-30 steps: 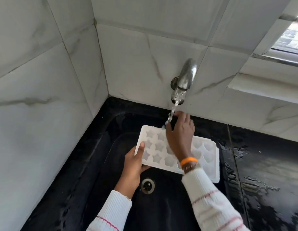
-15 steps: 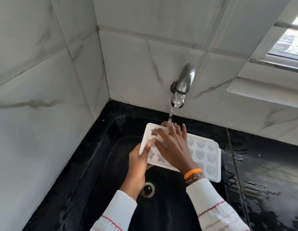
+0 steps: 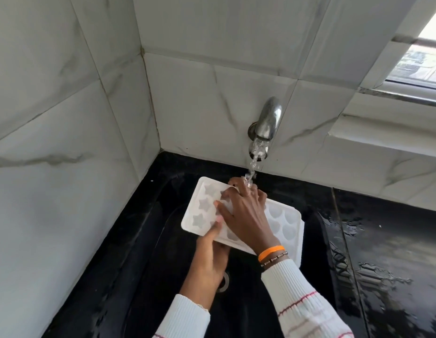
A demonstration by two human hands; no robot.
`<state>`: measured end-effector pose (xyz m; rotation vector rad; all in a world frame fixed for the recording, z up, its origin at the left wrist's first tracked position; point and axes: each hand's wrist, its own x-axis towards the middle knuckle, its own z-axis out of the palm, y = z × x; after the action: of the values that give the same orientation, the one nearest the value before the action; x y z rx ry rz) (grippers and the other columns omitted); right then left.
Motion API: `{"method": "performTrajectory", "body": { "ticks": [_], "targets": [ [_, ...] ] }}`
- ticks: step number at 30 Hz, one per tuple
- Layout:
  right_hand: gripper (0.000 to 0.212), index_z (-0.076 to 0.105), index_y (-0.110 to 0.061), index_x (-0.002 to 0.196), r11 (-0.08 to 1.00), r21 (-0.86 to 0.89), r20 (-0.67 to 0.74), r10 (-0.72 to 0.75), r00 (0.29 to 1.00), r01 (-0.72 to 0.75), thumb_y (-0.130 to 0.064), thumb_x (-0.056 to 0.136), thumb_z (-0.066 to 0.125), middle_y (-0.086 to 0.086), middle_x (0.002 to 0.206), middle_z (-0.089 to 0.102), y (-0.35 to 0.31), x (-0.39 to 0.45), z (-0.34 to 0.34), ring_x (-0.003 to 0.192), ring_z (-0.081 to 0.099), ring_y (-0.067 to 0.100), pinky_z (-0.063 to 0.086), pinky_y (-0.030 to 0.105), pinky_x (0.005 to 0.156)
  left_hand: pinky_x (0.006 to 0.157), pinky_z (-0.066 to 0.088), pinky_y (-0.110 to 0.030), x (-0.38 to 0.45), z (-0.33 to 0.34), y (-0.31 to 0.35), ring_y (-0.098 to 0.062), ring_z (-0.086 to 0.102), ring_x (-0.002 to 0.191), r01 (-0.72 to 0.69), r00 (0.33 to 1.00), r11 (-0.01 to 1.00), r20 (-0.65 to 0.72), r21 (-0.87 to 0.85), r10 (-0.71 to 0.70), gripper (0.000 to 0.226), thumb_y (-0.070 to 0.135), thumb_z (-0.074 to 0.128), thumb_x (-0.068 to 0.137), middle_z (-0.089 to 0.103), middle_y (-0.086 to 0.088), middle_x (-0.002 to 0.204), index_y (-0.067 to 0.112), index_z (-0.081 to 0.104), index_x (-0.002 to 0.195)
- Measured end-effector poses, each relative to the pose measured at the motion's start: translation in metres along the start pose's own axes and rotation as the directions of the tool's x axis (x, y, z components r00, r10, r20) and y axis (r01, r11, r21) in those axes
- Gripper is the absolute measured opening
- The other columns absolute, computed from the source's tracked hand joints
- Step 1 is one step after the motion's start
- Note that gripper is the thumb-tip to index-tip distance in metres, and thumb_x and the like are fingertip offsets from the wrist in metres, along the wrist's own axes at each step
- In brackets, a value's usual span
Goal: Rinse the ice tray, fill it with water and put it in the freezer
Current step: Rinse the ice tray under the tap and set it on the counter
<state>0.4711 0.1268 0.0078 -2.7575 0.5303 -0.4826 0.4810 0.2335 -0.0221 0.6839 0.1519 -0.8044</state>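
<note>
White marble-look tiles cover the two walls that meet in a corner behind the basin, and a window ledge juts out at the upper right with a strip of window above it. Below them lies a glossy black counter, wet and streaked on the right, with a black sink sunk into it; part of the round metal drain shows just beside the left wrist. A chrome tap comes out of the back wall, and a stream of water falls from it onto the fingers of the right hand.

Over the sink, held above the drain, is the white ice tray, with star-shaped cells at its left end and heart-shaped ones at the right. The middle cells are hidden by the right hand, which lies spread on top, fingers straight and pressing into the cells under the stream. The left hand grips the tray's near edge, thumb on top and fingers underneath. An orange band and a dark beaded bracelet sit at the right wrist above white striped sleeves.
</note>
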Motion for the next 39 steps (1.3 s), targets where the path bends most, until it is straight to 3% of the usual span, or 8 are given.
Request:
{"method": "performTrajectory", "body": {
  "ticks": [7,12,15,21,28,33,36,39],
  "targets": [
    [0.023,0.067,-0.017,0.105,0.962,0.267,0.086,-0.089,0.992,0.063,-0.028,0.085,0.065,0.003,0.132,0.046,0.006,0.004,-0.013,0.120,0.048,0.023,0.031,0.043,0.105,0.084,0.052,-0.051,0.000,-0.001,0.004,-0.035,0.056,0.116,0.001,0.993,0.997,0.118,-0.083,0.008,0.082,0.020,0.084,0.060,0.058,-0.019,0.127,0.013,0.047,0.133],
    [0.025,0.066,-0.024,0.111,0.975,0.202,0.015,-0.103,0.995,0.098,-0.018,0.087,0.060,0.001,0.139,0.042,0.003,0.004,-0.017,0.132,0.037,0.023,0.014,0.048,0.116,0.096,0.046,-0.054,0.004,0.008,0.000,-0.035,0.053,0.120,0.011,0.991,0.984,0.132,-0.176,0.013,0.060,0.006,0.062,0.080,0.054,-0.021,0.132,0.011,0.042,0.136],
    [0.022,0.068,-0.021,0.102,0.952,0.303,-0.124,0.091,0.988,-0.050,-0.012,0.084,0.061,0.005,0.135,0.042,0.011,0.002,-0.025,0.129,0.034,0.026,0.024,0.047,0.111,0.091,0.049,-0.054,0.007,0.011,0.003,-0.032,0.060,0.112,0.000,0.992,0.972,0.120,-0.236,0.029,0.055,0.002,0.054,0.081,0.061,-0.017,0.123,0.011,0.043,0.134],
    [0.025,0.054,-0.031,0.116,0.997,0.008,0.021,0.081,0.997,-0.081,-0.033,0.091,0.049,0.002,0.143,0.028,0.011,-0.001,-0.021,0.139,0.012,0.026,-0.007,0.056,0.114,0.096,0.046,-0.052,0.010,0.015,0.000,-0.032,0.057,0.116,0.015,0.997,0.975,0.081,-0.221,0.003,0.060,0.001,0.057,0.078,0.059,-0.018,0.126,0.011,0.042,0.135],
    [0.032,0.051,-0.038,0.123,0.998,-0.055,0.013,0.012,1.000,-0.011,-0.035,0.092,0.047,0.001,0.146,0.030,0.015,0.000,-0.024,0.140,0.019,0.024,-0.007,0.060,0.112,0.084,0.055,-0.043,0.010,0.018,0.006,-0.027,0.061,0.111,-0.074,0.993,0.985,0.084,-0.157,0.088,0.062,-0.002,0.059,0.075,0.062,-0.014,0.122,0.012,0.044,0.134],
    [0.048,0.043,-0.026,0.133,0.984,0.162,0.028,0.073,0.997,-0.077,-0.030,0.088,0.058,0.003,0.142,0.035,0.010,0.006,-0.020,0.138,0.025,0.024,-0.001,0.047,0.118,0.088,0.054,-0.038,0.000,0.017,-0.012,-0.023,0.064,0.106,-0.042,0.999,0.952,0.016,-0.303,0.049,0.063,-0.008,0.057,0.072,0.066,-0.010,0.116,0.012,0.047,0.131],
    [0.028,0.056,-0.019,0.114,0.973,0.201,-0.107,0.139,0.984,-0.115,-0.020,0.087,0.058,0.003,0.132,0.043,0.013,0.002,-0.021,0.129,0.038,0.025,0.008,0.046,0.118,0.088,0.052,-0.040,0.000,0.014,-0.016,-0.024,0.066,0.100,0.000,0.999,0.949,-0.035,-0.314,-0.012,0.060,-0.009,0.058,0.069,0.070,-0.010,0.106,0.008,0.050,0.125],
    [0.018,0.061,-0.021,0.105,0.985,0.016,-0.111,0.173,0.979,-0.173,-0.028,0.091,0.051,0.003,0.133,0.041,0.022,-0.004,-0.019,0.128,0.032,0.028,0.005,0.055,0.116,0.091,0.052,-0.043,0.002,0.013,-0.007,-0.028,0.063,0.108,0.015,1.000,0.969,0.021,-0.249,-0.010,0.057,-0.001,0.059,0.074,0.066,-0.013,0.116,0.008,0.049,0.130]
  ]
}}
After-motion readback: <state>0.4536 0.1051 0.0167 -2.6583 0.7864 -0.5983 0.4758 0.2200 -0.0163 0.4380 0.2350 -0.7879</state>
